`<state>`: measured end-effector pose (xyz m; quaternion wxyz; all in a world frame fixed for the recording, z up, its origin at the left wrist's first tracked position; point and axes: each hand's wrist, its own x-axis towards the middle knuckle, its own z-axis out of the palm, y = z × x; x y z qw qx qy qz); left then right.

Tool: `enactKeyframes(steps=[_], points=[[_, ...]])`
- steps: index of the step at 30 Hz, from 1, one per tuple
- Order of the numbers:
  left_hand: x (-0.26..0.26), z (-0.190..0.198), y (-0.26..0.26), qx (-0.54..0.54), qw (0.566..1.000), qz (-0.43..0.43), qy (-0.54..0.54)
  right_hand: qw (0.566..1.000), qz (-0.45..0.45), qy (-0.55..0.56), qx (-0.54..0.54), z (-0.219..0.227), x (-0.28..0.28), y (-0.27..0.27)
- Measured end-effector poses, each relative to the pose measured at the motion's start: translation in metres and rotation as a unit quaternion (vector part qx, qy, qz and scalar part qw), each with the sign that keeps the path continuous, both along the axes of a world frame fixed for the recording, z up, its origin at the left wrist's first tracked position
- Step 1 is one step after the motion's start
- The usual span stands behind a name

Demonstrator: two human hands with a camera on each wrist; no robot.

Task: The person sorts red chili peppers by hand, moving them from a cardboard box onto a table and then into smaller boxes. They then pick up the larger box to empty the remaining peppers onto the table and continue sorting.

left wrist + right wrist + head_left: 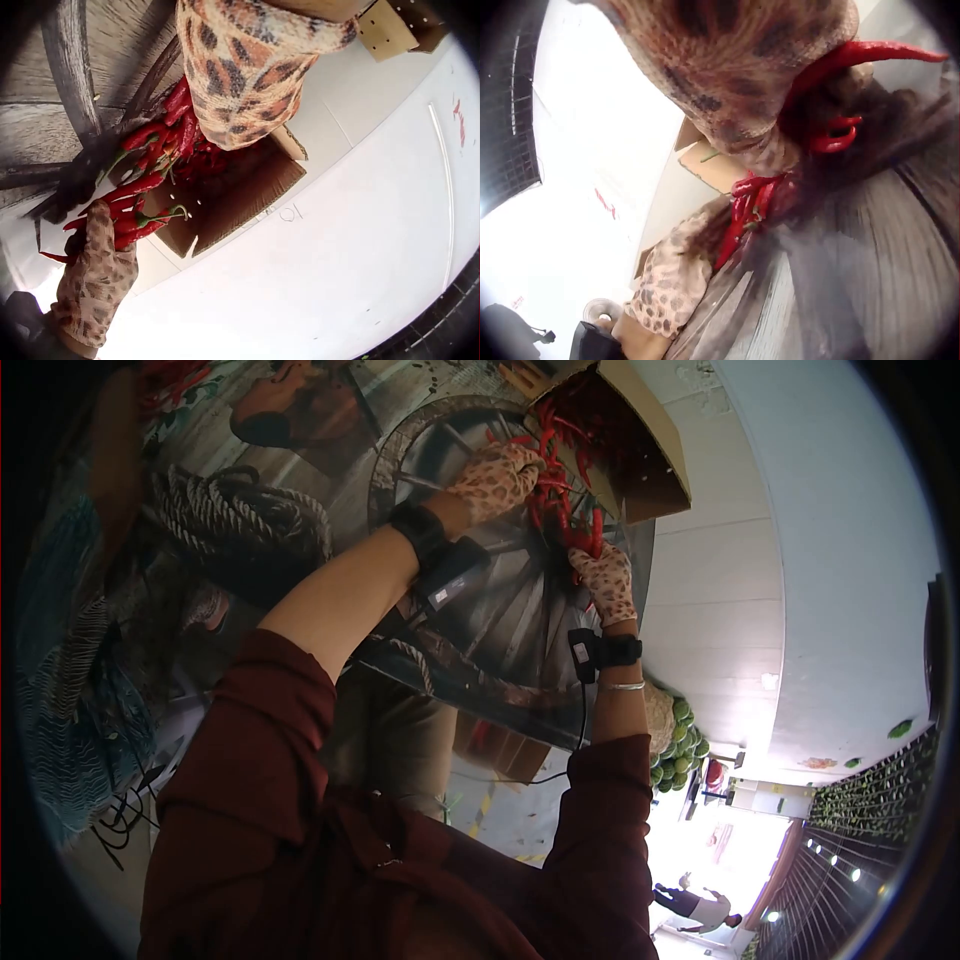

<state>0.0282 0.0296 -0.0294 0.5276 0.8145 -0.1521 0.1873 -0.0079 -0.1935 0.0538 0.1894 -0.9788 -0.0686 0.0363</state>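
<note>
I see 2 hands in spotted gloves over the printed tabletop; the right hand has its grip curled round several red chilies, green stems showing past the fingers; the left hand is farther off and to the left, against a chili heap, its fingertips hidden, so I cannot tell whether that grip is pinching any; just beside the heap, on the far right, I have an open cardboard box with more chilies inside; green melons are piled at near right, well apart.
</note>
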Motion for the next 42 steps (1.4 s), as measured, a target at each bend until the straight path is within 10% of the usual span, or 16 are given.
enactKeyframes(steps=[42], points=[[0.005,-0.007,-0.004,-0.034,0.997,0.013,-0.074,0.987,0.14,-0.063,-0.047,-0.007,-0.012,-0.014]])
